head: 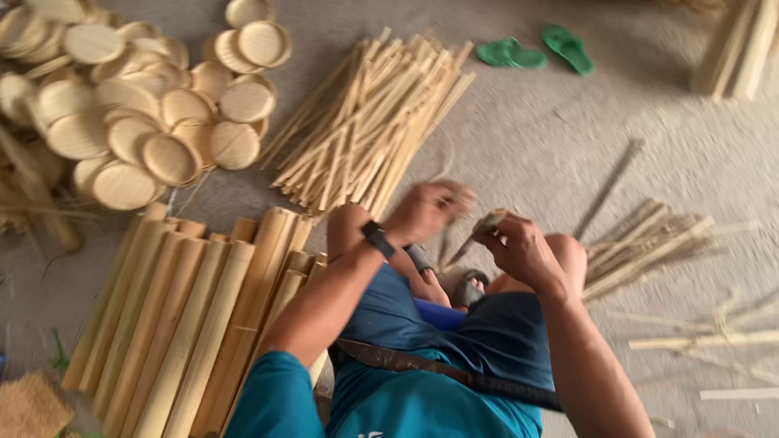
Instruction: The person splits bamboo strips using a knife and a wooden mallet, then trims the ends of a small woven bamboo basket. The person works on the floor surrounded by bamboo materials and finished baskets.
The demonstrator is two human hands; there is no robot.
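My left hand, with a dark watch on its wrist, is blurred and closed around something thin and pale that I cannot make out. Just to its right, my right hand grips a short bamboo strip whose dark lower end points down toward my knees. Both hands hover above my lap, close together, over blue shorts and a sandalled foot.
Thick bamboo tubes lie side by side at my left. Split bamboo sticks are piled ahead, round woven bamboo trays at far left. Thin slivers lie at right, green sandals beyond, more sticks at top right.
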